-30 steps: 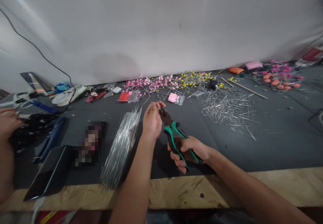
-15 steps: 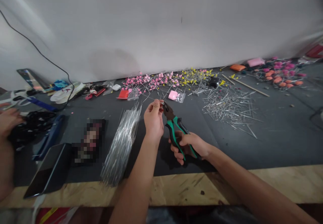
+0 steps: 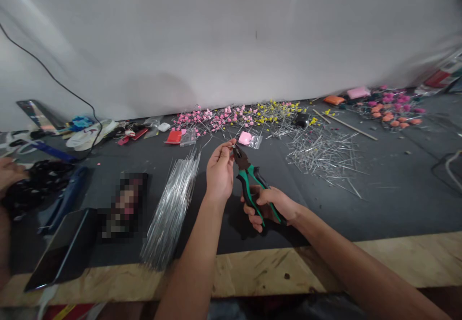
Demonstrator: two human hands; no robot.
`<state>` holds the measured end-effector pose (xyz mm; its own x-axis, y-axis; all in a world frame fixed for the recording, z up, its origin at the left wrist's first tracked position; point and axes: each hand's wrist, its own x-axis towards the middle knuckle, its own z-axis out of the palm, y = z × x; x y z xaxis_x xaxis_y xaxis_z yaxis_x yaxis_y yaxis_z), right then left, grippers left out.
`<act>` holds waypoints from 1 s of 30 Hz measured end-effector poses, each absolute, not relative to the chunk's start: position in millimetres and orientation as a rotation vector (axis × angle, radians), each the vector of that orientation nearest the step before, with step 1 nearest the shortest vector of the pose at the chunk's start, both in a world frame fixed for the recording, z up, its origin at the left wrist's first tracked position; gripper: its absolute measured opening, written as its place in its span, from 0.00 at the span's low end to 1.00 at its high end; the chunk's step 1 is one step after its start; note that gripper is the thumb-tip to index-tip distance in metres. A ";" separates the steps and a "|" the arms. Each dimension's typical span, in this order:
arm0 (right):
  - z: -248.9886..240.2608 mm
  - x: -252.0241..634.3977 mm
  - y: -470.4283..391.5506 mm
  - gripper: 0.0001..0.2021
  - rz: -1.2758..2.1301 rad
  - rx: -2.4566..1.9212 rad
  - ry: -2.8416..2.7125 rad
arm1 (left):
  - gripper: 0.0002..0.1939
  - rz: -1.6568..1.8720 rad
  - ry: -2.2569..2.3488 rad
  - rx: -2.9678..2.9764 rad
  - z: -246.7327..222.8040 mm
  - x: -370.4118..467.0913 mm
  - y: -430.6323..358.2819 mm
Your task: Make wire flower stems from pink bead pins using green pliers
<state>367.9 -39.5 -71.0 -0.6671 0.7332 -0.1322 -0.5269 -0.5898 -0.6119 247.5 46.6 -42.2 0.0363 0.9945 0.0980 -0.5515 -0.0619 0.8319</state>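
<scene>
My right hand [image 3: 276,203] is wrapped round the green-and-black handles of a pair of combination pliers [image 3: 244,163], whose dark jaws point up and away from me. My left hand [image 3: 219,174] pinches a small piece of bent wire [image 3: 234,146] between thumb and forefinger, right at the tip of the jaws. The wire looks curled at its end; most of it is hidden by the fingers. To the left of my forearm lies a bundle of long straight silvery wires [image 3: 172,204]. Shorter wire pieces [image 3: 323,154] are heaped to the right of the pliers.
Wires with pink [image 3: 209,117] and yellow tips [image 3: 276,112] lie along the wall. Pink clay [image 3: 245,138] and a red packet [image 3: 173,137] sit in front. Orange and magenta heads [image 3: 395,106] are back right. A phone [image 3: 61,248] lies left, near another person's hand [image 3: 10,174].
The view has shifted slightly, so the table things sit a little further left. The left fingers have turned a little at the jaws; both hands keep their hold.
</scene>
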 end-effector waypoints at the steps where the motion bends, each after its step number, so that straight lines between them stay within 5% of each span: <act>1: -71.6 367.9 -39.7 0.14 2.257 -0.489 -0.710 | 0.07 1.439 0.680 0.838 -42.8 246.1 47.4; 30: -67.0 362.4 -42.0 0.14 2.188 -0.624 -0.720 | 0.10 1.543 0.997 1.279 -41.8 244.3 43.7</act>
